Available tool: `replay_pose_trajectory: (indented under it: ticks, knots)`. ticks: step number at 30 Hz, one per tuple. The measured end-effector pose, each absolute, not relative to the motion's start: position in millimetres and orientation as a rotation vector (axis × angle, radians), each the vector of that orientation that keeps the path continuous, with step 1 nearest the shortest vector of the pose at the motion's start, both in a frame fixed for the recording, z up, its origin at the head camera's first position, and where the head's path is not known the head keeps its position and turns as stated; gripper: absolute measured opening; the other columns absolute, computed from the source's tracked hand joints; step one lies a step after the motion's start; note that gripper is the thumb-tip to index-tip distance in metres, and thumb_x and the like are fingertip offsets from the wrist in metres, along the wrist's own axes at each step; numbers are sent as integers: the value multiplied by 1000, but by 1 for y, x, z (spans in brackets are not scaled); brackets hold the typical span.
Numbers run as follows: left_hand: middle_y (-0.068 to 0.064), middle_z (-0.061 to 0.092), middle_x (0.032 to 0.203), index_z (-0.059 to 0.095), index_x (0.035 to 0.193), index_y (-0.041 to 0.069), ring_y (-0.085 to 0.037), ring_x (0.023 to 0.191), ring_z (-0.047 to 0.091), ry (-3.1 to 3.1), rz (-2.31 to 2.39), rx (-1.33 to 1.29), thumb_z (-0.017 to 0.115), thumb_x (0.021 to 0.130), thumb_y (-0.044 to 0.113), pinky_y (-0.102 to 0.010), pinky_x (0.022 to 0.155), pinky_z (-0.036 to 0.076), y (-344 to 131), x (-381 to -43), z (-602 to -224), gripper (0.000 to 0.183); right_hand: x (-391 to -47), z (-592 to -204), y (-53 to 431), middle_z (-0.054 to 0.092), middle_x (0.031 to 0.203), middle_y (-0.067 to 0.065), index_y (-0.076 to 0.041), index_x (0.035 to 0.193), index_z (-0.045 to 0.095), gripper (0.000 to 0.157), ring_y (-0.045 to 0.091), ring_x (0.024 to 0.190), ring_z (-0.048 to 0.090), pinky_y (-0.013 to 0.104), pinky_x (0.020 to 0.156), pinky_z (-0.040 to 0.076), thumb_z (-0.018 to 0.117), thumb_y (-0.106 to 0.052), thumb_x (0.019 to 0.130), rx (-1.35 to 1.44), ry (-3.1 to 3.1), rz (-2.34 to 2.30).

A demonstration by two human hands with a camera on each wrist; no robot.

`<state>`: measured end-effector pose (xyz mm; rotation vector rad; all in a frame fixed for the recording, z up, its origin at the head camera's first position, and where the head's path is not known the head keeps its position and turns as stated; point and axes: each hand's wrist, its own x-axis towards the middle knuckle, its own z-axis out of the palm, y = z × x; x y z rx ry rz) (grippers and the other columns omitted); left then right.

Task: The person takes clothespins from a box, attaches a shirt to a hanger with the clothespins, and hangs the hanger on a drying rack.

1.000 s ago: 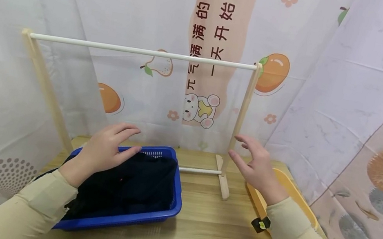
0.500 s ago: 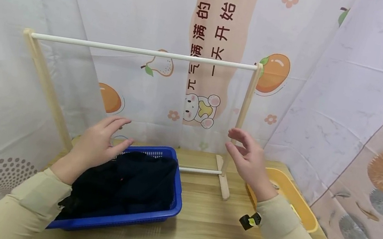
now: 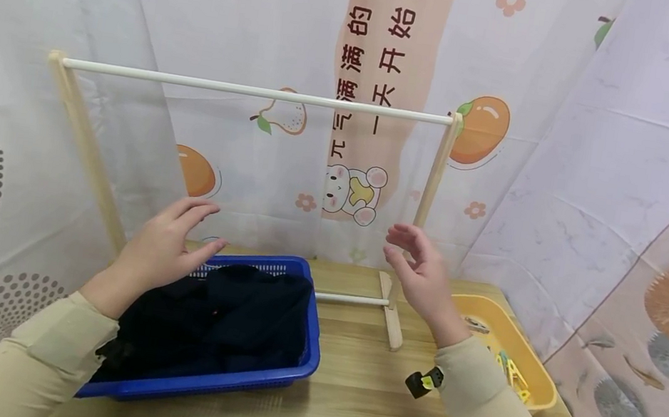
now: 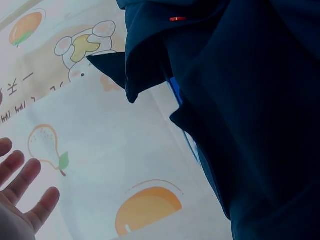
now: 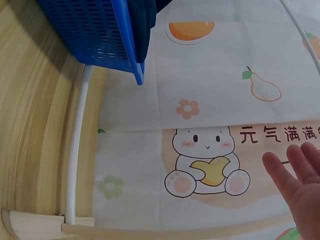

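Note:
My left hand (image 3: 163, 248) hovers above the left part of a blue plastic basket (image 3: 315, 339), thumb and fingers apart and nothing between them. Dark navy cloth, seemingly clothing (image 3: 240, 317), fills that basket; the left wrist view shows its folds and edges (image 4: 250, 125) close up, with a small red spot. My right hand (image 3: 421, 283) is raised in front of the rack's right post, fingers loosely bent and holding nothing. In the right wrist view its fingers (image 5: 277, 172) spread before the printed curtain. My left forearm hides part of the basket's left side.
A wooden rack with a white top rod (image 3: 261, 92) and a low white bar (image 3: 353, 299) stands behind the basket. At right, a yellow tray (image 3: 543, 373) contains several clothespins (image 3: 513, 376), partly behind my right forearm. Printed curtains (image 3: 522, 215) enclose the wooden table (image 3: 343, 411).
Both hands have drifted left, still holding nothing. The right forearm now uncovers more of the yellow tray and its clothespins. Basket and rack have stayed in place.

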<state>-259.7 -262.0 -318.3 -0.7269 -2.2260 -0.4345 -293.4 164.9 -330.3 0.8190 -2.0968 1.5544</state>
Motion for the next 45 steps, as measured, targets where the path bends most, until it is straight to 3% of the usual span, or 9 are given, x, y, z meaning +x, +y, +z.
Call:
replay_pose_trajectory:
  ticks: [4,11,20,31,45]
  knots:
    - [-16,59,131,63,131,1,-33,97,65,-2278,-422,-682,83,86,24,-55,84,52,-266,-257,-316,54,-297,-335,160,60,130,19,4,137,52,39,35,121,59,30,89,55,63,-9,102,825,-2097,1654]
    - [-16,59,131,62,133,2,-37,106,63,-2356,-398,-619,81,89,29,-57,87,51,-276,-255,-315,55,-304,-343,151,59,131,19,3,138,50,40,31,120,59,35,90,56,61,-14,104,770,-2111,1781]
    - [-13,61,122,62,133,4,-32,98,65,-2470,-357,-534,77,92,34,-54,74,53,-291,-254,-316,53,-308,-353,140,56,135,20,1,140,50,44,35,126,55,51,95,52,62,-22,104,703,-2152,1938]
    - [-16,61,127,58,138,6,-33,101,64,-2590,-351,-458,70,97,41,-57,77,52,-310,-254,-321,55,-312,-360,127,55,137,19,-4,142,50,48,36,128,54,45,89,56,64,-28,103,714,-2186,2066]
    - [-20,57,133,56,139,4,-38,109,61,-2687,-368,-421,65,99,46,-62,81,49,-327,-253,-322,59,-313,-364,113,54,139,19,-5,143,48,49,39,130,53,48,89,56,63,-30,104,706,-2236,2233]
